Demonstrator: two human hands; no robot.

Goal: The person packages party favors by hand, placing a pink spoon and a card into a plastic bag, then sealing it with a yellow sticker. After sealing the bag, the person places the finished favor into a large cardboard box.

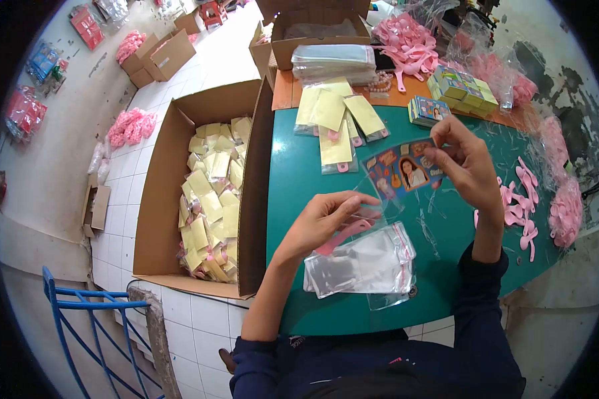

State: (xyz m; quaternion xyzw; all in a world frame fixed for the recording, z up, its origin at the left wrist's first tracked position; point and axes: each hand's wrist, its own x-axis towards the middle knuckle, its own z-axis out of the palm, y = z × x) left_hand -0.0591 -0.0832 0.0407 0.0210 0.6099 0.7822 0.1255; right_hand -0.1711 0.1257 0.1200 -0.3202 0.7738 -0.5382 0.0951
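Observation:
My left hand [327,221] pinches a clear plastic bag, and a pink plastic handle [345,237] shows at its fingers. Between finger and thumb, my right hand [464,161] grips a printed card [404,169] with a person's picture and colourful drawings. The card's lower left corner overlaps the clear plastic near my left fingertips. Just below my left hand, a stack of clear plastic bags [366,265] lies on the green table [339,318]. Several packed bags with pale yellow cards [335,147] lie beyond my hands.
A large cardboard box [158,199] full of packed yellow-card bags stands left of the table. Pink spoon-like pieces [512,209] lie at the right. Card stacks [462,91], more clear bags [333,64] and a pink heap [409,43] are at the back. A blue metal rail [93,296] stands lower left.

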